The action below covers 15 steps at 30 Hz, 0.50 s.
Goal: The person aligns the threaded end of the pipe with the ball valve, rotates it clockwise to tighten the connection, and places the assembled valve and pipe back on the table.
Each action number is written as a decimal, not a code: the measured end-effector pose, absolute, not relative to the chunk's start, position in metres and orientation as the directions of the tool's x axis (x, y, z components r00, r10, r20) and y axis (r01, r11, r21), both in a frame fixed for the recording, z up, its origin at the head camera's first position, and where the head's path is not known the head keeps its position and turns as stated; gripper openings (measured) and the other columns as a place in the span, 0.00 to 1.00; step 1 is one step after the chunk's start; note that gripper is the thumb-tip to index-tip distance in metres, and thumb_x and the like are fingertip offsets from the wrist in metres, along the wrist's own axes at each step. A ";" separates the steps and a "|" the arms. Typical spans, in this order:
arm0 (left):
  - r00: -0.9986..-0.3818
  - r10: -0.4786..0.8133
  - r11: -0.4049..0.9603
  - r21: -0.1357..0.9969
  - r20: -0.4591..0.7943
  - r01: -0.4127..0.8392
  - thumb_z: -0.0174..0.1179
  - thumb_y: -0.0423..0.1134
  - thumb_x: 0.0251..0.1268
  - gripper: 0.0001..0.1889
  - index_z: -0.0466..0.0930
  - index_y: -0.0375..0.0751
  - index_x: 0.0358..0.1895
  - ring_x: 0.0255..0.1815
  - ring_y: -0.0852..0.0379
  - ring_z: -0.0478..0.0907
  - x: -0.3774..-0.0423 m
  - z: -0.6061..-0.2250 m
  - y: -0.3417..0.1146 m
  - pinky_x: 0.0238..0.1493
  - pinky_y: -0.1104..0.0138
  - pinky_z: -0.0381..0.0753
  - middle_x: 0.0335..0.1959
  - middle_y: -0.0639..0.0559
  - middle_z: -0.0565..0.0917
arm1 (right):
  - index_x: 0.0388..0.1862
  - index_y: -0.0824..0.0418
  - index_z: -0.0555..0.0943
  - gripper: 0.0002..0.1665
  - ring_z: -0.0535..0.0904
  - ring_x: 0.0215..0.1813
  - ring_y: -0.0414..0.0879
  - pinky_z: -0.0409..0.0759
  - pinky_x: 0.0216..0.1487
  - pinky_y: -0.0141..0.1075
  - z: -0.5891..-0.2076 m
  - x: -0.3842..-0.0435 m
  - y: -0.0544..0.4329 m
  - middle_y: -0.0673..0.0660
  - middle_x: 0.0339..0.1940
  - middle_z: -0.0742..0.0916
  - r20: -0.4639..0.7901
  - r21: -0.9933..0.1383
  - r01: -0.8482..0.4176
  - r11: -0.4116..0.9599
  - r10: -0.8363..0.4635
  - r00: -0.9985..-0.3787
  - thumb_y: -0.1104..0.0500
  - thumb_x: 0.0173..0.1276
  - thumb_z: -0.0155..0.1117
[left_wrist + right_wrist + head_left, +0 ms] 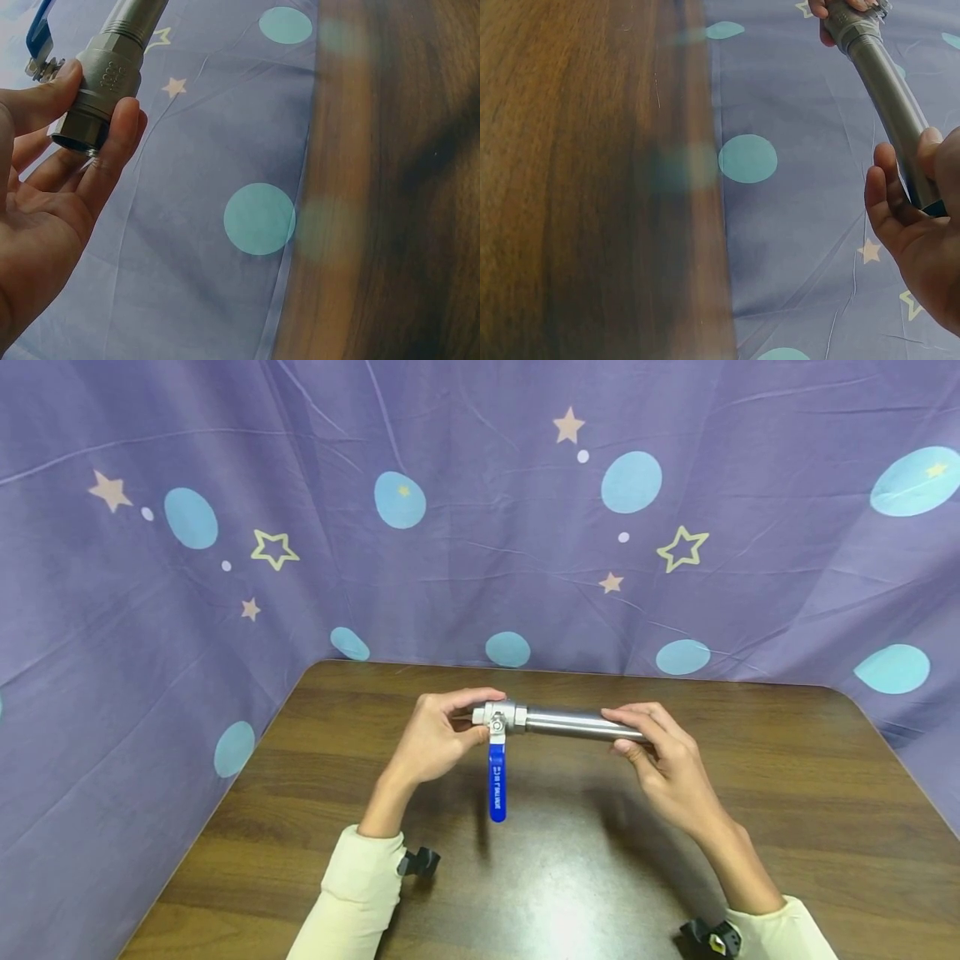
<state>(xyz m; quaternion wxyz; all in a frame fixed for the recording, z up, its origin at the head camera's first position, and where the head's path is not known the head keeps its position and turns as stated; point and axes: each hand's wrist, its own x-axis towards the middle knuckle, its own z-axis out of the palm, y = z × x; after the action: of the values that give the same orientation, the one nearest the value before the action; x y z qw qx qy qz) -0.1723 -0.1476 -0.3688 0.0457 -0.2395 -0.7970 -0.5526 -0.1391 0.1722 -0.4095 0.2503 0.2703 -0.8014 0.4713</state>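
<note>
While the left hand (431, 739) pinched the valve (512, 714) between thumb and fingers, the right hand (667, 768) gripped the pipe (566, 722) near its right end. Valve and pipe met end to end above the table (322, 735); blue lever (498, 783) pointed nearward. Joint's tightness: couldn't tell.

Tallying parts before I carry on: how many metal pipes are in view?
1. The metal pipe runs from the blue-handled valve in the left hand to the right hand, which covers part of it. Any outside these views can't be ruled out.
</note>
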 end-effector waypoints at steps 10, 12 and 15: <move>-0.875 0.333 0.264 0.856 0.351 0.444 0.68 0.17 0.57 0.25 0.88 0.35 0.60 0.43 0.54 0.89 -0.173 -0.369 -0.148 0.47 0.62 0.94 0.54 0.37 0.91 | 0.64 0.65 0.85 0.28 0.84 0.41 0.33 0.85 0.44 0.20 -0.411 -0.140 0.172 0.57 0.50 0.87 0.668 -0.599 -0.688 0.410 -0.218 -0.711 0.80 0.66 0.67; -0.875 0.333 0.263 0.857 0.352 0.444 0.68 0.17 0.57 0.25 0.88 0.35 0.59 0.43 0.54 0.89 -0.173 -0.369 -0.148 0.47 0.64 0.93 0.54 0.37 0.91 | 0.64 0.65 0.85 0.28 0.84 0.41 0.32 0.85 0.44 0.20 -0.410 -0.140 0.172 0.57 0.50 0.87 0.669 -0.596 -0.690 0.411 -0.220 -0.709 0.80 0.66 0.67; -0.875 0.334 0.260 0.858 0.351 0.444 0.68 0.17 0.57 0.25 0.88 0.34 0.60 0.43 0.54 0.88 -0.173 -0.369 -0.148 0.48 0.65 0.93 0.54 0.37 0.91 | 0.64 0.65 0.85 0.29 0.84 0.44 0.32 0.83 0.47 0.19 -0.410 -0.140 0.172 0.57 0.51 0.87 0.672 -0.585 -0.690 0.427 -0.221 -0.706 0.80 0.66 0.67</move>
<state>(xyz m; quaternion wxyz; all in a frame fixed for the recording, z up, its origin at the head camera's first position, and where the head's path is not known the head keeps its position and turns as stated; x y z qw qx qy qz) -0.1732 -0.1479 -0.3693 0.0492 -0.2455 -0.7922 -0.5565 -0.1402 0.1719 -0.4102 0.2581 0.2831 -0.8042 0.4545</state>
